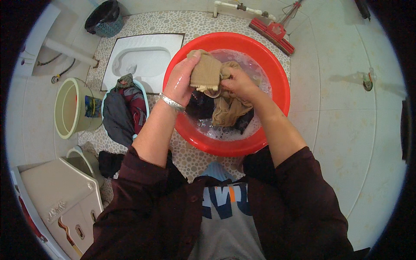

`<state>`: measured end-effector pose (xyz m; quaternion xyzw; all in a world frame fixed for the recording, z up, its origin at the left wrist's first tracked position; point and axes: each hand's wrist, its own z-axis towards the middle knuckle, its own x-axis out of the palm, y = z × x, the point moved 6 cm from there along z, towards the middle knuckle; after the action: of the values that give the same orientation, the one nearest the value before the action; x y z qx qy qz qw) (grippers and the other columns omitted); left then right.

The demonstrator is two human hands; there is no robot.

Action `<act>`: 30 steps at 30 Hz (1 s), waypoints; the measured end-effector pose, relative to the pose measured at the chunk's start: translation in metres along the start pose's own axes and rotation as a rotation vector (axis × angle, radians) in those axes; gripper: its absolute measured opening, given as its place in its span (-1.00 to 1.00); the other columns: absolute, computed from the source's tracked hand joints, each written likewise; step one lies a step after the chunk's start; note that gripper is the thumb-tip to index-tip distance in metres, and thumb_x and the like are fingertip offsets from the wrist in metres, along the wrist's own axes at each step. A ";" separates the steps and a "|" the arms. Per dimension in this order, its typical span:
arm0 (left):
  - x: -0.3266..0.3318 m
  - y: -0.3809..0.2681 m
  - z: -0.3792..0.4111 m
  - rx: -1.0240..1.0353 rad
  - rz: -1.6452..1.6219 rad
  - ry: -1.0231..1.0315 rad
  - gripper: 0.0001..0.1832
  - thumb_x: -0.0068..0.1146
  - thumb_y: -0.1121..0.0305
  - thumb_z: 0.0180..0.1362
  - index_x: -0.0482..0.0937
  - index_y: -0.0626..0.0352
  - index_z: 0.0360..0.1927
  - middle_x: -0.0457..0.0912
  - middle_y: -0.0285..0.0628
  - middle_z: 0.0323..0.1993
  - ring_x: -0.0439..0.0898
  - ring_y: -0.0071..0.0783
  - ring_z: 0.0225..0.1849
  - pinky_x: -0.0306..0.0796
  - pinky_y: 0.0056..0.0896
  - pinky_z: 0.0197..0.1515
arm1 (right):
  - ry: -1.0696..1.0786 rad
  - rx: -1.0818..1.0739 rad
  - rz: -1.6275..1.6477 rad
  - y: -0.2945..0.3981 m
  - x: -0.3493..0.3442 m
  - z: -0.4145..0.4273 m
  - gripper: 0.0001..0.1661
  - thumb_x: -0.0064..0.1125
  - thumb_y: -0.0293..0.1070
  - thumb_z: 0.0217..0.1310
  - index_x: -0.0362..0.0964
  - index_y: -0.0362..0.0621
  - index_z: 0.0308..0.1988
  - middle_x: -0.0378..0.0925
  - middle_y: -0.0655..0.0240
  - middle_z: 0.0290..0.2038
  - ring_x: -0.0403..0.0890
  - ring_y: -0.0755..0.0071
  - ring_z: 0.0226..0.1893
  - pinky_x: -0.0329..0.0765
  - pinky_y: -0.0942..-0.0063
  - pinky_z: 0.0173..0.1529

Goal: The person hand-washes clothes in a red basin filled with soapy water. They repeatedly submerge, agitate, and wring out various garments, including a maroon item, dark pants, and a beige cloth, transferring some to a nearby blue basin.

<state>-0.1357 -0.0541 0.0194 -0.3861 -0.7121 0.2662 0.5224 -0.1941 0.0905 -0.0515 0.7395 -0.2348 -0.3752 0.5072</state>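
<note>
A wet tan garment [229, 110] is held up over a large red plastic basin [224, 149]. My left hand [180, 79], with a silver bracelet at the wrist, grips its flat ribbed part at the left edge. My right hand [240, 84] clutches a bunched part of the same cloth just to the right. The lower folds of the garment hang down to the soapy water [224, 134]. Dark cloth [200, 105] lies in the water beneath it. My left palm and some fingers are partly hidden behind the cloth.
Left of the basin are a squat toilet [143, 58], a light-blue-rimmed container of clothes [120, 110] and a pale green bucket [68, 110]. A lined waste basket [109, 26] stands at the upper left. A red mop head [273, 34] rests behind the basin, near white pipes [240, 6].
</note>
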 end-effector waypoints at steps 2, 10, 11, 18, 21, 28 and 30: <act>-0.007 -0.004 0.004 0.003 0.024 -0.013 -0.53 -0.12 0.01 0.25 0.39 0.17 0.05 0.55 -0.23 -0.12 0.53 -0.41 -0.10 0.39 -0.39 -0.02 | -0.096 0.085 0.049 0.030 -0.006 -0.012 -0.75 0.02 -0.39 0.01 0.44 -0.28 -0.27 0.55 0.24 -0.41 0.54 0.34 -0.36 0.44 0.42 -0.19; -0.029 0.018 0.022 0.080 0.607 0.119 -0.43 -0.15 -0.07 0.24 0.37 0.22 0.08 0.51 -0.23 -0.07 0.45 -0.38 0.00 0.30 -0.38 0.05 | -0.326 -0.035 0.764 0.068 -0.039 -0.015 -0.74 -0.04 -0.34 0.06 0.40 -0.33 -0.30 0.49 0.27 -0.36 0.52 0.37 -0.36 0.46 0.43 -0.18; -0.028 0.020 0.023 0.168 0.786 0.214 -0.41 -0.09 -0.05 0.22 0.35 0.28 0.10 0.50 -0.21 -0.05 0.43 -0.35 0.05 0.28 -0.34 0.11 | -0.302 -0.070 0.939 0.076 -0.039 -0.013 -0.73 -0.05 -0.34 0.07 0.39 -0.33 -0.30 0.49 0.26 -0.35 0.53 0.36 -0.35 0.47 0.41 -0.17; 0.027 0.031 -0.013 0.529 1.205 0.225 0.03 0.39 0.16 -0.19 0.02 0.22 0.30 0.31 0.13 0.11 0.30 -0.01 0.17 0.20 -0.21 0.21 | -0.230 -0.225 1.277 0.140 -0.058 -0.044 -0.62 -0.08 -0.25 0.16 0.35 -0.27 -0.09 0.52 0.21 -0.17 0.54 0.23 -0.15 0.46 0.24 0.00; 0.037 0.041 -0.021 0.487 1.100 0.148 0.07 0.42 0.22 -0.26 -0.02 0.13 0.32 0.27 0.18 0.09 0.25 0.12 0.16 0.19 -0.14 0.20 | -0.211 -0.251 1.384 0.149 -0.065 -0.050 -0.61 -0.09 -0.21 0.19 0.34 -0.22 -0.07 0.52 0.27 -0.14 0.52 0.26 -0.11 0.41 0.27 0.06; -0.004 0.052 -0.005 0.293 1.340 0.108 -0.50 -0.11 0.44 0.03 0.31 0.10 0.13 0.54 0.22 -0.36 0.52 0.15 -0.24 0.37 0.05 -0.12 | -0.374 -0.177 1.251 0.126 -0.073 -0.049 -0.64 -0.12 -0.25 0.20 0.34 -0.23 -0.08 0.51 0.26 -0.16 0.51 0.27 -0.11 0.42 0.29 0.04; -0.014 0.043 -0.005 0.328 1.384 0.073 -0.61 -0.18 0.46 0.04 0.46 0.19 -0.01 0.54 0.23 -0.37 0.52 0.14 -0.24 0.37 0.04 -0.11 | -0.473 -0.052 1.168 0.099 -0.080 -0.044 -0.67 -0.12 -0.26 0.20 0.35 -0.24 -0.11 0.50 0.23 -0.16 0.52 0.25 -0.13 0.45 0.26 0.02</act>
<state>-0.1167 -0.0419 -0.0198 -0.6747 -0.2363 0.6277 0.3082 -0.2046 0.1371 0.0745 0.3737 -0.6965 -0.1954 0.5806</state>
